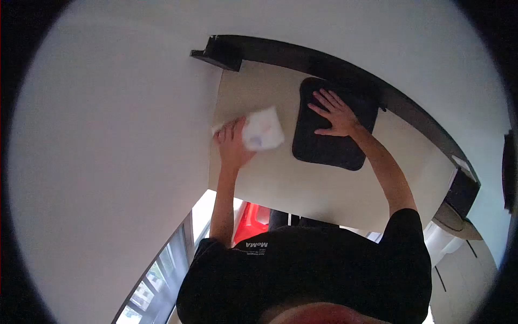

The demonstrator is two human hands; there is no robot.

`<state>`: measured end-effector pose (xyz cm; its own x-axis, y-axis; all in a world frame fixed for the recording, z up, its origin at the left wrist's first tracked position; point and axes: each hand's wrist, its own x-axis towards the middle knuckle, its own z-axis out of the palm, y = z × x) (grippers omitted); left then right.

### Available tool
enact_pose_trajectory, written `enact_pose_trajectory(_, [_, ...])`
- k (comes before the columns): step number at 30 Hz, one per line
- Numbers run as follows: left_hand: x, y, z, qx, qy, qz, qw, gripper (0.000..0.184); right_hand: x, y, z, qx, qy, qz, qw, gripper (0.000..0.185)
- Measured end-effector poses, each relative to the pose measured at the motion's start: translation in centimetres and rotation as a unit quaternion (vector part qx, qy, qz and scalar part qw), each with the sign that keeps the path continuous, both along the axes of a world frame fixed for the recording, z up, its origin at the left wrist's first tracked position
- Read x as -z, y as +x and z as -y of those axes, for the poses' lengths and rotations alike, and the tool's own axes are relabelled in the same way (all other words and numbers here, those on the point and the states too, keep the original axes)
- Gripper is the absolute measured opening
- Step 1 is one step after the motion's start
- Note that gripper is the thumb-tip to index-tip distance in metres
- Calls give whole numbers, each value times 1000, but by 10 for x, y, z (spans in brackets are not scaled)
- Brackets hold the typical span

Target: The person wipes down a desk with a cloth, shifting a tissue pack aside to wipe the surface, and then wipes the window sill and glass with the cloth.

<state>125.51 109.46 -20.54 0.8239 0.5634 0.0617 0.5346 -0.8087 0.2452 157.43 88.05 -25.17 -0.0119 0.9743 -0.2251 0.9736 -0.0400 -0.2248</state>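
A blurred, curved shape (321,314) at the bottom edge of the frame lay nearest the camera, just in front of the person's black T-shirt (324,270), which carried small white lettering left of centre. Beyond it, a pale table (259,186) filled the middle of the frame.

The left hand (233,143), left of centre, had its fingers bent over the left part of a white packet (263,129), gripping it. The packet was above the table's left part and bore a faint bluish mark; it was too blurred for its print or its contact with the tabletop to be made out.

The right hand (339,120), right of the upper centre, was spread flat with fingers apart on a dark pad (329,152) with rounded corners. The pad lay on the table, near the packet but apart from it.

A black raised edge (324,62) curved along the table's far side, from the upper left to the right. Below the table's near edge, a red object (249,224) showed at lower centre-left, and a window (156,275) stood at the lower left.
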Motion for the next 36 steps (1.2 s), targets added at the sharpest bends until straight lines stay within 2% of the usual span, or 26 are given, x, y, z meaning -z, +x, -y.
enact_pose_trajectory(6, [-28,-131,82,-120,-87,5,989,99,7,-36,-121,-35,1,10,999,91])
enact_pose_trajectory(9, [-41,-153,110,-160,-111,6,981,103,26,-47,-180,-26,65,-15,997,89])
enact_pose_trajectory(12, [-44,-163,127,-174,-119,2,978,111,36,-46,-196,-35,92,-24,995,88])
enact_pose_trajectory(13, [-46,-168,132,-176,-133,-4,975,117,37,-51,-195,-36,95,-31,994,88])
enact_pose_trajectory(18, [-48,-172,144,-182,-147,-14,972,117,29,-66,-165,13,94,-16,995,84])
enact_pose_trajectory(21, [-47,-170,148,-186,-162,-5,969,117,17,-75,-102,14,35,17,999,81])
enact_pose_trajectory(25, [-50,-171,155,-219,-205,-11,954,114,8,-98,-3,-5,-9,-20,1000,81])
enact_pose_trajectory(27, [-49,-174,156,-229,-217,-26,949,111,11,-106,-5,-6,-26,-23,999,83])
enact_pose_trajectory(30, [-45,-174,158,-238,-229,-20,944,112,25,-120,-40,27,50,-65,996,86])
enact_pose_trajectory(36, [-48,-170,159,-276,-245,-46,928,117,48,-127,-208,37,137,-25,990,82])
